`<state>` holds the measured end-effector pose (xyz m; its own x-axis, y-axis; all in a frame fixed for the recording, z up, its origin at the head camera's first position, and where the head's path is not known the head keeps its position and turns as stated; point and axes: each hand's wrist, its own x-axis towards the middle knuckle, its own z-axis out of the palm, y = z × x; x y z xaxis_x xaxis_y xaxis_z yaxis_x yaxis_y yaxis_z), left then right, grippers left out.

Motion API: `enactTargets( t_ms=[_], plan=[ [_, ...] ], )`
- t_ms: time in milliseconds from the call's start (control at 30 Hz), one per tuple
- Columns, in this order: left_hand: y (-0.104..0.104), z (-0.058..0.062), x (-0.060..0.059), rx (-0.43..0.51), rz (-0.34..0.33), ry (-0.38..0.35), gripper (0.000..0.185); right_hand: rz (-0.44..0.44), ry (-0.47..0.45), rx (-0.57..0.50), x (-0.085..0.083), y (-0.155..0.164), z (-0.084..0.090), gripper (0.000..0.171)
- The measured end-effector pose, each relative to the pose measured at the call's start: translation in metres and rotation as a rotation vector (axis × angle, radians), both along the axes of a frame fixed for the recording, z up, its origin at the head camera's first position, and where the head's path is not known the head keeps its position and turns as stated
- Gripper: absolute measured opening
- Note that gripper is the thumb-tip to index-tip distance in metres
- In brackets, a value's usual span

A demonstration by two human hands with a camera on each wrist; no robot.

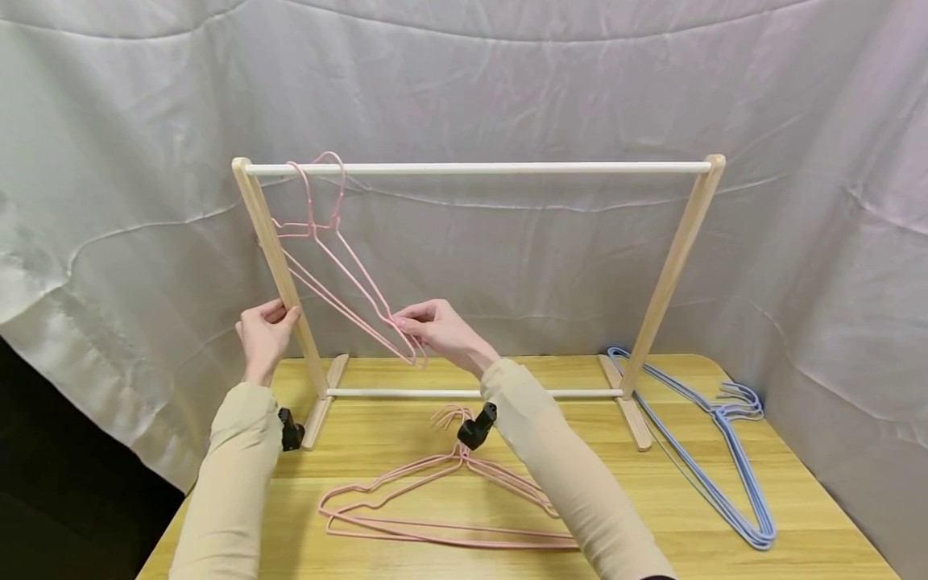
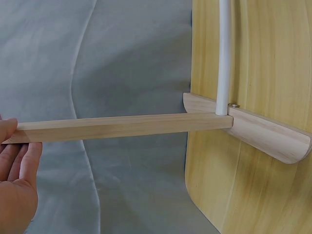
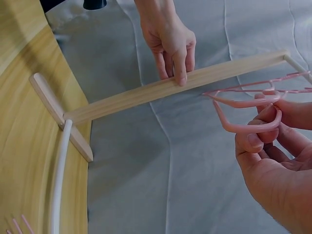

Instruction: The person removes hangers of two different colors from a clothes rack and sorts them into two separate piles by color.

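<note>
Two pink clothes hangers hang by their hooks near the left end of the rack's white top rail. My right hand pinches the lower right corner of a pink hanger between thumb and fingers. With thumb and fingertips on either side, my left hand grips the rack's left wooden post about midway up. In the right wrist view that left hand is seen across the post, close to the hangers.
Several pink hangers lie stacked on the wooden table, partly hidden by the right sleeve. Blue hangers lie at the right, some passing beneath the rack's right post. A grey curtain hangs behind.
</note>
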<state>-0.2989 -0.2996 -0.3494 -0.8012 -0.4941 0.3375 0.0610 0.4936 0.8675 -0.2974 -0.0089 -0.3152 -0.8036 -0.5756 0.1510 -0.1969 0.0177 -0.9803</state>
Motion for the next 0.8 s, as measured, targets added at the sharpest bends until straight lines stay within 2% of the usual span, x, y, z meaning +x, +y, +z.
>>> enactTargets(
  t_ms=[800],
  plan=[
    [0.0016,0.0006,0.0004,0.004,-0.005,0.015,0.033,0.003,0.109,0.012,0.0007,0.0097,-0.0012,0.026]
  ],
)
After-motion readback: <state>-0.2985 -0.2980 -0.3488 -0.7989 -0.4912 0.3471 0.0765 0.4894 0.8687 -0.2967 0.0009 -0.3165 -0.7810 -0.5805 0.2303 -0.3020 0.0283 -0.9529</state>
